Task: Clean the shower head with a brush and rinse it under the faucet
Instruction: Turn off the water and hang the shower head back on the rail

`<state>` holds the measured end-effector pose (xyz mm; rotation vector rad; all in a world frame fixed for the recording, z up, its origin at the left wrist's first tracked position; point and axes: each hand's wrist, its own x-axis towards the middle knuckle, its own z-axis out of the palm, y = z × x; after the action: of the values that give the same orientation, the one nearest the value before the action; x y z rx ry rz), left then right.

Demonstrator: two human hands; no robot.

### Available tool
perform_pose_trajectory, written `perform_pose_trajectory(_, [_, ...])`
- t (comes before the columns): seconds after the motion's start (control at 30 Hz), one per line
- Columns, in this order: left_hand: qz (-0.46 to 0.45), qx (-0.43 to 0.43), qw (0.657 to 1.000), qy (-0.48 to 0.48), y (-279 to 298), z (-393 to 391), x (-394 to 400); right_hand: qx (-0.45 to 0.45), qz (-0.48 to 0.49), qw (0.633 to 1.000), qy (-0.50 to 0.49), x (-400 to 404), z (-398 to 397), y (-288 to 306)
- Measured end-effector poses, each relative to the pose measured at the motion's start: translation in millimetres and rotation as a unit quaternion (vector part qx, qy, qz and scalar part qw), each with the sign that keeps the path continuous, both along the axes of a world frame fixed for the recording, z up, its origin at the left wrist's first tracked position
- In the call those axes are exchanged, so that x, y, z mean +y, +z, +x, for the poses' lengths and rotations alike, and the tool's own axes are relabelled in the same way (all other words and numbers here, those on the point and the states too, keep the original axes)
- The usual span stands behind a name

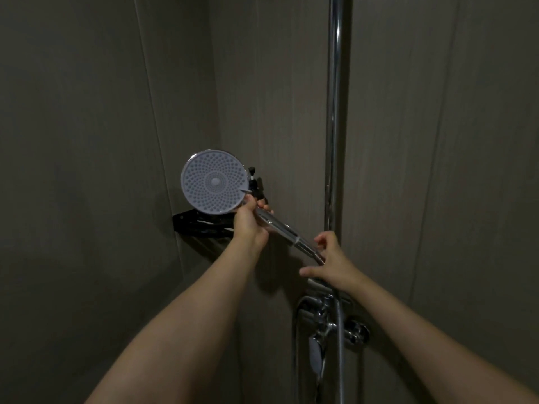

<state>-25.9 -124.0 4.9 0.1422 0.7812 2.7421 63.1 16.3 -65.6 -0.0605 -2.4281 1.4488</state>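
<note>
1. My left hand (250,221) wraps the neck of the shower head (215,182), face toward me, likely for inspection.
2. My right hand (329,259) pinches the hose joint at the handle's end, fingers (322,239) partly curled, perhaps to unscrew it.
3. Dim grey wall panels, a chrome riser pipe (335,112), faucet (326,322) below; no brush visible.

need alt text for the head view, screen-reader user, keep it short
A person's left hand grips the handle of a round shower head, its nozzle face toward the camera, while the right hand pinches the hose joint at the handle's end. Behind: a chrome riser pipe, the faucet below, a black corner shelf.
</note>
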Motion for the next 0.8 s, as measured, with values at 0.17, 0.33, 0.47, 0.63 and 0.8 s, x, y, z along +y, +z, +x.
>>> perform_pose_trajectory(0.17, [0.002,0.008,1.0,-0.004,-1.1,2.6,0.8,0.02,-0.022,0.999,-0.012,-5.1,0.6,-0.9])
perform_pose_trajectory(0.33, [-0.025,0.021,0.999,-0.005,-2.2,3.3,4.5,-0.067,-0.164,0.984,0.029,-1.1,0.5,3.2])
perform_pose_trajectory(0.47, [-0.013,0.02,1.0,-0.007,-4.8,3.4,4.4,0.04,-0.053,0.998,0.005,-3.3,6.1,3.5])
perform_pose_trajectory(0.63, [0.017,0.01,1.0,-0.013,-1.1,6.1,4.6,0.1,0.001,0.992,-0.074,-12.9,8.2,9.9])
perform_pose_trajectory(0.8, [0.004,0.014,1.0,-0.014,0.9,3.8,6.5,0.07,-0.095,0.993,-0.015,-9.7,5.8,8.1])
